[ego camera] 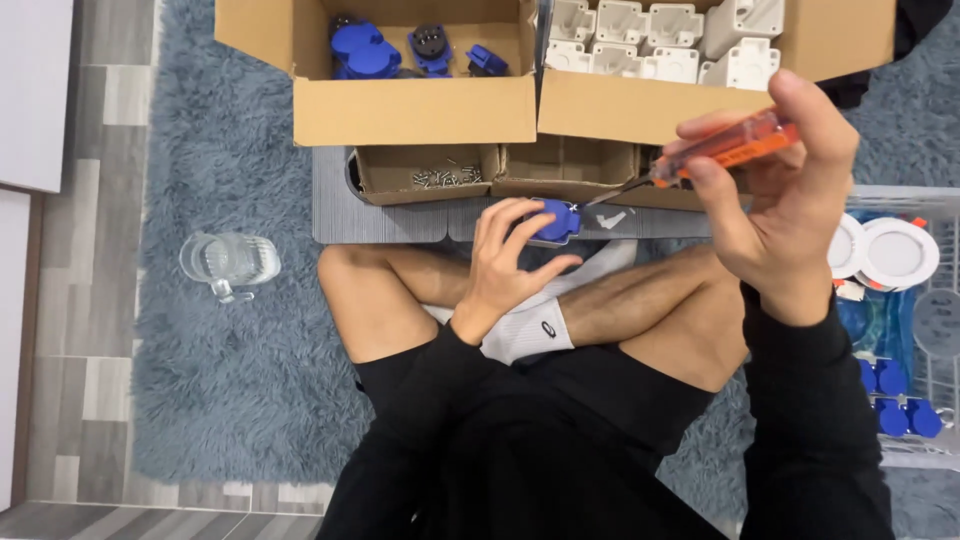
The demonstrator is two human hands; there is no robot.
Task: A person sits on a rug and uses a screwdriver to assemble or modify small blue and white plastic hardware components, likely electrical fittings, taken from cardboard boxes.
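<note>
Left hand [503, 262]: fingers curled narrow around a small blue socket part [556, 220], thumb below, fingertips on its near-left side. Part held above the crossed legs, just near of the grey mat [380, 210].

Right hand [780, 190]: fingers closed around the orange transparent handle of a screwdriver [722, 150], raised high and to the right. Shaft slants down-left; its tip sits just right of the blue part, contact cannot be confirmed.

Surroundings:
- Far left: open cardboard box [415, 105] with blue socket parts, 3 visible.
- Far right: second cardboard box [620, 100] with white plastic housings [650, 40], about 8 visible, some cut by the frame edge.
- Between these boxes and the hands: two shallow cardboard trays on the mat. Left tray [425, 175] holds a heap of small metal screws, too many and too small to count. Right tray [570, 165] contents not discernible; the screwdriver and right hand partly cover it.
- Left, well apart: 1 clear glass jug [228, 262] on the grey-blue shaggy rug [200, 380].
- Right edge: wire basket [935, 330] with 2 round white discs [890, 252] and at least 4 blue caps [900, 400]; the right sleeve blocks part of it.
</note>
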